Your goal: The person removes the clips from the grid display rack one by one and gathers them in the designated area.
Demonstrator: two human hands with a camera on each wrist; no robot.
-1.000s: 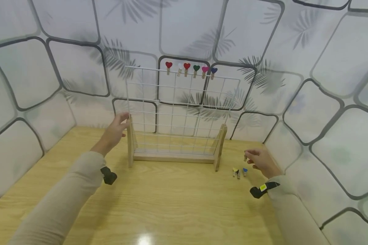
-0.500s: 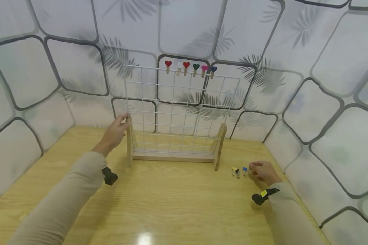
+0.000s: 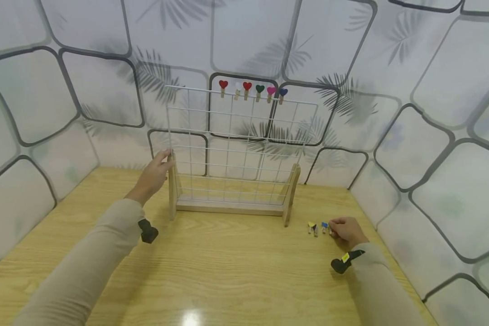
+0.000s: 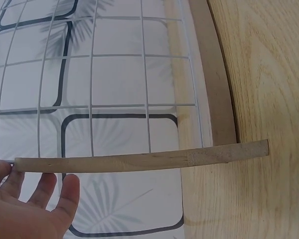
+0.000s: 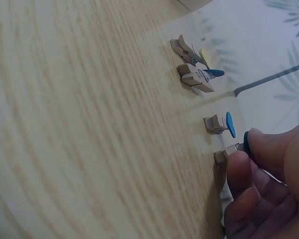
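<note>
In the head view, my left hand (image 3: 150, 175) holds the top of the left wooden post (image 3: 172, 188) of a wire grid rack (image 3: 228, 149). In the left wrist view, fingertips (image 4: 46, 184) meet the post's edge near its end. My right hand (image 3: 347, 230) is low over the table at right, pinching a small wooden clothespin (image 5: 220, 156) with a dark green top between thumb and finger. Beside it stands a clothespin with a blue top (image 5: 214, 124). Two more, one yellow-topped (image 5: 184, 49) and one dark-blue-topped (image 5: 197, 78), stand close together.
Several heart-topped clothespins, among them a red one (image 3: 223, 86) and a navy one (image 3: 283, 94), are clipped along the rack's top wire. The wooden table (image 3: 228, 267) meets a patterned backdrop (image 3: 252, 40) behind and at the sides.
My right hand has lowered to the table beside the loose clothespins, bringing the pinched clothespin down with it. My left hand stays at the rack's left post.
</note>
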